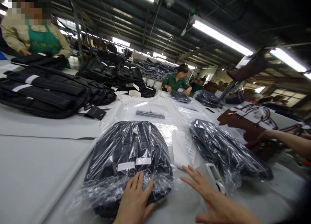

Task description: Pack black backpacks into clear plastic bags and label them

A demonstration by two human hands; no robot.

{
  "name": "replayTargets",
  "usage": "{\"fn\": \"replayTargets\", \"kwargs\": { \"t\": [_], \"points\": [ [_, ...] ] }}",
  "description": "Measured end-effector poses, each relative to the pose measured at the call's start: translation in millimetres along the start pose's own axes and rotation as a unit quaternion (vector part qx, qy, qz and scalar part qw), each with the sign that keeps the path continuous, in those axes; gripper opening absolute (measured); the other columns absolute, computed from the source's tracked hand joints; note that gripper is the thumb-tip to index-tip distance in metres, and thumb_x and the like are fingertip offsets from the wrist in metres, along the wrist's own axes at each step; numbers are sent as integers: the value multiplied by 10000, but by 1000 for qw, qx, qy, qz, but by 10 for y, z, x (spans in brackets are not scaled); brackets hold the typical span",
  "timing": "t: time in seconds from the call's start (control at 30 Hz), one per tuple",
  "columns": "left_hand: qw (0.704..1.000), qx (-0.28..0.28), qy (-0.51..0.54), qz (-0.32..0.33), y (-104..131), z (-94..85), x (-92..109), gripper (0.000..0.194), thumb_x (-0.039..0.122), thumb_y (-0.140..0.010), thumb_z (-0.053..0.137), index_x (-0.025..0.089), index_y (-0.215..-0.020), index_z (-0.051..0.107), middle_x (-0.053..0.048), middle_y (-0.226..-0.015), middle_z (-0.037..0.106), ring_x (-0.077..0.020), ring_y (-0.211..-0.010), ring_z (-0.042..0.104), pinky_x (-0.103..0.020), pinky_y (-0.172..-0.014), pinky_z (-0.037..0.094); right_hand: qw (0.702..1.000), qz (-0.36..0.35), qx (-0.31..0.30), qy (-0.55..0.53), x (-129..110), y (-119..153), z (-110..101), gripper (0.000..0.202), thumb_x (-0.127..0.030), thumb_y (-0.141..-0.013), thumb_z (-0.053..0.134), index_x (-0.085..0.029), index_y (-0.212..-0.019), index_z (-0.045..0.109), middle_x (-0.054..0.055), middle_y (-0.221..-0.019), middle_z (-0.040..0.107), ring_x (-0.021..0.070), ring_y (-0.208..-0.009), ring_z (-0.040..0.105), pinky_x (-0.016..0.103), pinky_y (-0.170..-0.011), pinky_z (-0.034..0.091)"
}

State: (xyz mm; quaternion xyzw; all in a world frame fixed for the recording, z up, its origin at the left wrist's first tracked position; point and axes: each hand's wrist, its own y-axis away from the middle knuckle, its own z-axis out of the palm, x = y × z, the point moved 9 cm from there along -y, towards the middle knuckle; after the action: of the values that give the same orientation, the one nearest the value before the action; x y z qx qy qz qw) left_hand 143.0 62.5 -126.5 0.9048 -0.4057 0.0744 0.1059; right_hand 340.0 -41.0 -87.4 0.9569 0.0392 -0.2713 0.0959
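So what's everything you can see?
Wrapped bags: two nearby, dark, middle and right
Black bags: several, black, left
Back bags: several, dark, behind
Tags: several, black, white, near black bags
Brown bag: at least one, brown, right
Packet: one, white, between wrapped bags
Gadget: one, pale, beside right wrapped bag
Table: one, white, underneath
Lamps: several, white, overhead
Other people: several, some green-clad, left, back, right
Left hand: one, bare, on middle wrapped bag
Right hand: one, bare, near gadget

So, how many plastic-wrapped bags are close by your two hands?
2: one bag under the left hand, and a second bag beyond the right hand, off to its right. Any underneath would be hidden.
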Motion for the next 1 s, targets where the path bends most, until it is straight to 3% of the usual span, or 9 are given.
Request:
{"fn": "replayTargets", "kwargs": {
  "t": [0.1, 0.23, 0.37, 0.47, 0.6, 0.67, 0.77, 0.87, 1.0],
  "points": [
    [1000, 9, -8, 5, 16, -9, 8, 618, 359, -743, 641, 315, -1327, 444, -205, -1426, 344, -352, -1316, 308, -519, -1031, 297, 974, 85, 147, -150, 242, -155, 19, 367, -495, -809, 509, -194, -891, 703, 103, -1061, 675, 272, -1073, 576, 424, -963, 418],
    [1000, 12, -10, 10, 34, -54, 25, 609, 366, -743, 643, 321, -1320, 453, -195, -1421, 359, -347, -1308, 332, -516, -1028, 303, 892, 266, 298, -209, 729, -321, 155, 429, -472, -821, 420, -131, -885, 672, 80, -645, 673, 230, -598, 641, 349, -580, 518],
    [1000, 17, -7, 8, 57, -108, 32, 612, 364, -735, 656, 311, -1314, 463, -198, -1417, 365, -350, -1307, 335, -514, -1028, 303, 870, 293, 360, -165, 720, -278, 108, 419, -385, -800, 414, -128, -1064, 614, 145, -862, 693, 293, -843, 655, 450, -796, 502],
    [1000, 21, 2, 2, 64, -73, 16, 624, 400, -724, 675, 306, -1306, 472, -200, -1418, 366, -355, -1303, 341, -508, -1032, 299, 865, 206, 448, -90, 289, -97, -169, 469, -373, -871, 305, -144, -1209, 537, 166, -1265, 547, 289, -1202, 483, 495, -1023, 352],
    [998, 51, 14, 15, 82, -76, 43, 687, 607, -733, 596, 302, -1328, 440, -188, -1427, 360, -350, -1315, 321, -522, -1050, 270, 958, -53, 276, 57, -563, -433, 151, 456, -329, -917, 332, -225, -1353, 412, 73, -1470, 321, 262, -1371, 229, 552, -1119, 149],
    [998, 51, 5, 37, 131, -142, 68, 808, 621, -700, 625, 311, -1388, 336, -184, -1457, 303, -352, -1333, 284, -525, -1050, 280, 982, -69, 158, 83, -625, -658, 531, 434, -348, -927, 338, -266, -1344, 427, 58, -1471, 318, 284, -1369, 228, 598, -1095, 175],
    [990, 106, -51, 82, 319, -403, -22, 922, 596, -674, 664, 406, -1419, 155, -107, -1521, 144, -361, -1373, 152, -604, -1065, 190, 986, -40, 134, 87, -483, -857, 798, 432, -386, -943, 302, -292, -1348, 418, 41, -1476, 306, 290, -1374, 207, 611, -1083, 212],
    [980, 175, -94, 19, 559, -560, -597, 816, 630, -729, 572, 422, -1410, 174, -65, -1524, 144, -388, -1377, 85, -672, -1049, 67, 984, -45, 154, 83, -391, -892, 855, 430, -399, -943, 304, -316, -1354, 403, 18, -1479, 300, 282, -1377, 198, 603, -1096, 204],
    [985, 156, -15, -77, 745, -290, -1582, 618, 559, -886, 343, 282, -1429, 244, -85, -1511, 203, -350, -1379, 131, -595, -1069, 184, 984, -47, 162, 53, -370, -862, 869, 425, -407, -933, 326, -315, -1332, 439, 12, -1465, 326, 287, -1370, 216, 600, -1099, 202]
  ]
}}
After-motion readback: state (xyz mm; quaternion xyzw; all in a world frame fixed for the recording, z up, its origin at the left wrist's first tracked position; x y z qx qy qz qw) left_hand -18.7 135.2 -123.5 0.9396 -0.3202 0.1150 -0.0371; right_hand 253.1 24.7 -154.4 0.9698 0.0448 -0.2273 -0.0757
